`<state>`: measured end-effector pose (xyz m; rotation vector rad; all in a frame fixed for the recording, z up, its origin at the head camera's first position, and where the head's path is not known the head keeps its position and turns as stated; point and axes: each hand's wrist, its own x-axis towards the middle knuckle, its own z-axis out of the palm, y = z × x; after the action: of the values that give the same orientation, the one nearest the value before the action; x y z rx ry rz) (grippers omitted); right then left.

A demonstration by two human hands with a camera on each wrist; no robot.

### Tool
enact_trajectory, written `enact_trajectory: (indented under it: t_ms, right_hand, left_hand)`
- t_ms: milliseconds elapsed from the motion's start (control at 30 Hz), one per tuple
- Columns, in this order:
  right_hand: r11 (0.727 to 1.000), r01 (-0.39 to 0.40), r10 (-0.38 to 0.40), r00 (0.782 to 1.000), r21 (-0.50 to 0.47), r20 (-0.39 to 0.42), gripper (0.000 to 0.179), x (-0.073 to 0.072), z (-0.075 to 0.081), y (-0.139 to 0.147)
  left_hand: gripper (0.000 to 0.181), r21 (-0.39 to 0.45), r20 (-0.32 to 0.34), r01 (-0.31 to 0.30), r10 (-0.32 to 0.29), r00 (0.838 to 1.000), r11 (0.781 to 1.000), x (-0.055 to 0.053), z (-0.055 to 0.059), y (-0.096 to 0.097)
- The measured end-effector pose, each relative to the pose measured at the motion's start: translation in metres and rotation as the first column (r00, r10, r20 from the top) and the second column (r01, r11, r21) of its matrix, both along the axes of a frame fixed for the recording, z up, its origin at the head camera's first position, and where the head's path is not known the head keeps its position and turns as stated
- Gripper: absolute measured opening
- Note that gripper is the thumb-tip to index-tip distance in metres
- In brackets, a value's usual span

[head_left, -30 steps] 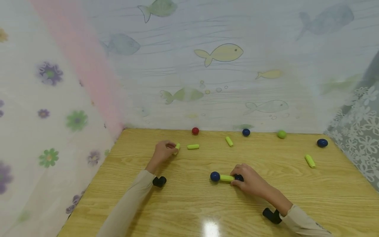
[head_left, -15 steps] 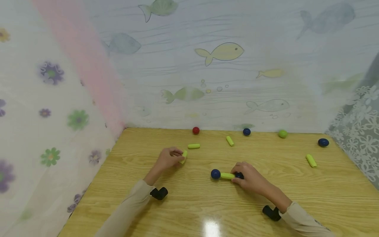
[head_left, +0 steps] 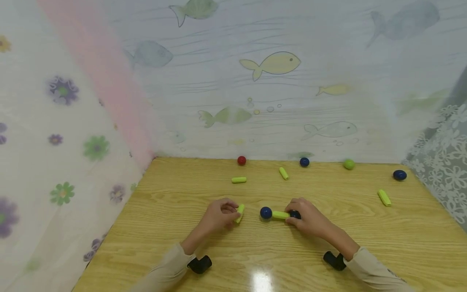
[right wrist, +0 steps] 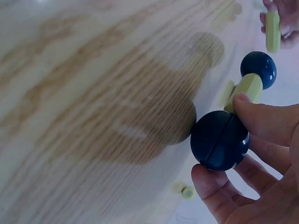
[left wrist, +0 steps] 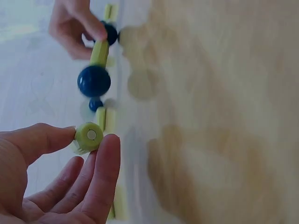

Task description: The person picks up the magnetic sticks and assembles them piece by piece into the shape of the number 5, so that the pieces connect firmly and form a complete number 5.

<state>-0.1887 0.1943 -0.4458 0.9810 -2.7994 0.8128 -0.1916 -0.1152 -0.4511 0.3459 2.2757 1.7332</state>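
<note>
My left hand pinches a yellow-green faceted rod between thumb and fingertips; the left wrist view shows its round end with a pale disc in the middle. In my right hand is a joined piece: a yellow-green rod with a dark blue ball at its left end and another dark blue ball at its right end, where thumb and fingers grip. That second ball is partly covered by the fingers in the head view. A small gap separates the left hand's rod from the nearer blue ball.
Along the wooden table's back edge sit a red ball, a blue ball, a green ball and a blue oval piece. Loose yellow-green rods lie at back left, back middle and right. Patterned cloths hang behind and beside.
My left hand has brought its rod rightward and nearer to me, close to the blue ball. The right hand and its joined piece stay almost in place.
</note>
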Motion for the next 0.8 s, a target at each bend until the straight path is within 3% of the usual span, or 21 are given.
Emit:
enact_trajectory:
  t_ms: [200, 300, 533, 800]
  right_hand:
    - [1.000, -0.007, 0.007, 1.000, 0.002, 0.006, 0.012, 0.000, 0.001, 0.000]
    - [1.000, -0.009, 0.009, 1.000, 0.005, 0.002, 0.013, -0.001, 0.000, 0.000]
    - [1.000, -0.006, 0.006, 1.000, 0.017, -0.010, 0.013, -0.002, 0.000, -0.002]
    - [1.000, -0.023, 0.023, 1.000, 0.018, -0.016, 0.012, -0.001, 0.000, -0.003]
  left_hand:
    - [0.025, 0.063, 0.071, 0.057, -0.061, 0.996, 0.996, 0.023, -0.005, 0.016]
    - [0.025, 0.115, 0.139, 0.062, -0.077, 0.987, 0.991, 0.030, -0.006, 0.022]
    - [0.027, 0.225, 0.293, -0.016, -0.052, 0.955, 0.974, 0.040, -0.004, 0.037]
    - [0.020, 0.307, 0.354, -0.102, -0.014, 0.935, 0.946, 0.048, -0.012, 0.056]
